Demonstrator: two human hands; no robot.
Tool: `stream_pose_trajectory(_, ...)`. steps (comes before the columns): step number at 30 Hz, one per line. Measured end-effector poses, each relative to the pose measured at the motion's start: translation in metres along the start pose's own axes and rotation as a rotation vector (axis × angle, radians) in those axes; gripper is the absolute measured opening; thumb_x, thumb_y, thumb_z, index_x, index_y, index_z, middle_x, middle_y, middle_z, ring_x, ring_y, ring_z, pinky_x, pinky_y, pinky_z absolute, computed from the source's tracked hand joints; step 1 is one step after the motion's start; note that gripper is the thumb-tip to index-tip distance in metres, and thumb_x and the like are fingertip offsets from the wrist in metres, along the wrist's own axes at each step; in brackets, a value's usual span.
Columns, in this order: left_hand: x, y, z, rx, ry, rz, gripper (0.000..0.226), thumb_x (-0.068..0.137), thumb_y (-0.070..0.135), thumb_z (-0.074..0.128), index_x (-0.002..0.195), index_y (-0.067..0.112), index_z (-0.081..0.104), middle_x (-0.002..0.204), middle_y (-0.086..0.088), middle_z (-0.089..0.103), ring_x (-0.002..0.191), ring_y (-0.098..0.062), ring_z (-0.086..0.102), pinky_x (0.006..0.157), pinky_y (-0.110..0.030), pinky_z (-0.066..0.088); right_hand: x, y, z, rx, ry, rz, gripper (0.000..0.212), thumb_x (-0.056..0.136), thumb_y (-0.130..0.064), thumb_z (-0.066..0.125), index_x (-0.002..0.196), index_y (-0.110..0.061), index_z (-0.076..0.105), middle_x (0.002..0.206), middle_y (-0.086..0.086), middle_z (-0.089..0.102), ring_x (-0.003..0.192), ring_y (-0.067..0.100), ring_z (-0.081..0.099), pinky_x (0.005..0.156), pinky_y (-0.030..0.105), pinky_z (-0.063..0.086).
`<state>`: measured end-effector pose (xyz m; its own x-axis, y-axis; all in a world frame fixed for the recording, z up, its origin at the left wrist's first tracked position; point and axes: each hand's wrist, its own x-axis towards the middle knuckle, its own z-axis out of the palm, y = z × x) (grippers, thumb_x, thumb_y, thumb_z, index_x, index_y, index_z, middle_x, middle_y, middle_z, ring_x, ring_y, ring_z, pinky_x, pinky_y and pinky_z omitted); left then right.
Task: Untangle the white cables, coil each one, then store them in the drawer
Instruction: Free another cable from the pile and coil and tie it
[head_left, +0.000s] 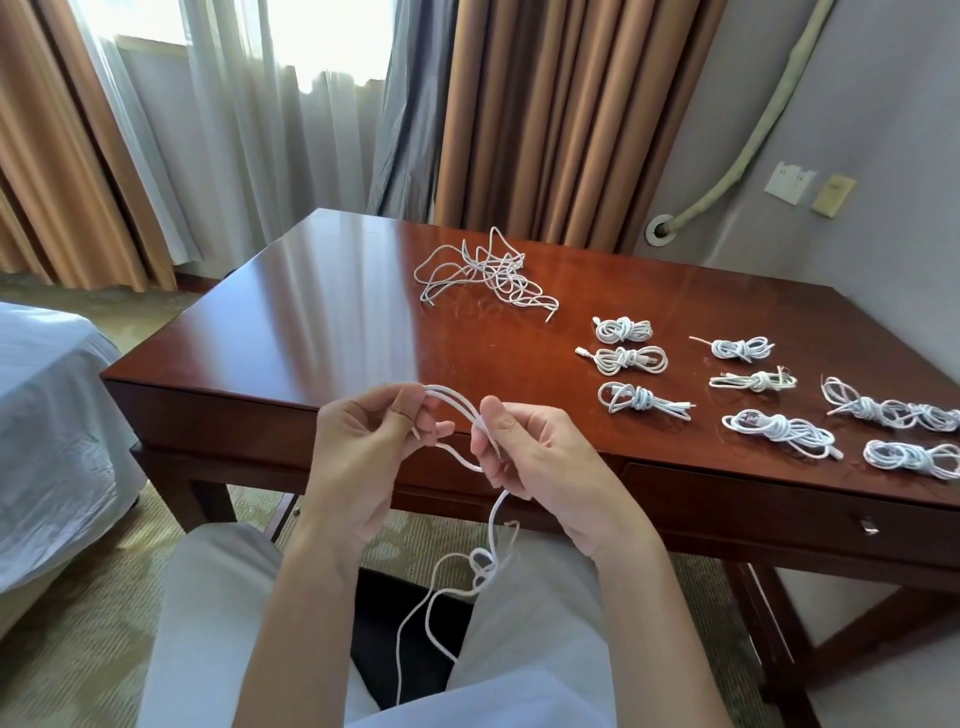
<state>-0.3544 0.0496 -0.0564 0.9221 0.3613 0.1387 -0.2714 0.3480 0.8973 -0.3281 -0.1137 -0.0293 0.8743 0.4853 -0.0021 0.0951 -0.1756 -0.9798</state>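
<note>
Head view, left to right: left hand (371, 434) pinching folded loops of cable (457, 410), keeping the coil started; right hand (524, 447) gripping the same loops, tail dangling over lap for feeding in. Further right on table (291, 312): tangle (485, 273) waiting, coils (631, 358) parked above shut drawer (779, 501).

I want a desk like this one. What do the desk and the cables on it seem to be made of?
Desk: seemingly reddish-brown wood or veneer under glossy lacquer; it mirrors the window light. Coiled cables: apparently white flexible plastic sheathing, smooth and matte, bending into tight loops.
</note>
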Motion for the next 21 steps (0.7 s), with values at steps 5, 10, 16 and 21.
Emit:
stream_pose_trajectory(5, -0.002, -0.004, -0.01, 0.196, -0.181, -0.039, 0.023, 0.088, 0.029, 0.062, 0.088, 0.014, 0.079, 0.081, -0.012, 0.074, 0.084, -0.018, 0.069, 0.092, -0.029, 0.053, 0.001, 0.003, -0.002, -0.241, 0.122, -0.103, 0.043, 0.104, -0.041, 0.054, 0.069, -0.018, 0.067, 0.054, -0.006, 0.034, 0.052, 0.009, 0.029, 0.053, 0.022, 0.028)
stream_pose_trajectory(10, 0.001, 0.007, -0.029, 0.802, -0.392, 0.072, 0.019, 0.098, 0.027, 0.061, 0.11, 0.032, 0.076, 0.098, 0.016, 0.077, 0.106, -0.004, 0.067, 0.102, -0.044, 0.048, 0.0, -0.002, -0.01, -0.459, 0.016, -0.061, 0.039, 0.102, -0.037, 0.059, 0.068, -0.021, 0.071, 0.046, -0.011, 0.031, 0.046, 0.008, 0.028, 0.049, 0.019, 0.025)
stream_pose_trajectory(16, -0.005, 0.017, -0.027, 0.924, -0.543, 0.09, 0.016, 0.099, 0.035, 0.061, 0.103, 0.043, 0.075, 0.08, 0.011, 0.073, 0.085, -0.007, 0.067, 0.091, -0.014, 0.041, 0.001, -0.002, -0.007, -0.436, -0.041, -0.083, 0.03, 0.101, -0.038, 0.062, 0.083, -0.022, 0.08, 0.055, -0.001, 0.054, 0.056, 0.01, 0.038, 0.056, 0.034, 0.034)
stream_pose_trajectory(21, -0.008, 0.011, -0.013, 0.985, -0.492, 0.036, 0.02, 0.1, 0.013, 0.059, 0.092, 0.021, 0.076, 0.067, 0.005, 0.07, 0.062, -0.004, 0.068, 0.062, -0.016, 0.048, 0.004, 0.002, -0.006, -0.379, 0.055, -0.117, 0.025, 0.094, -0.04, 0.071, 0.082, -0.02, 0.08, 0.056, -0.004, 0.05, 0.053, 0.005, 0.038, 0.053, 0.025, 0.033)
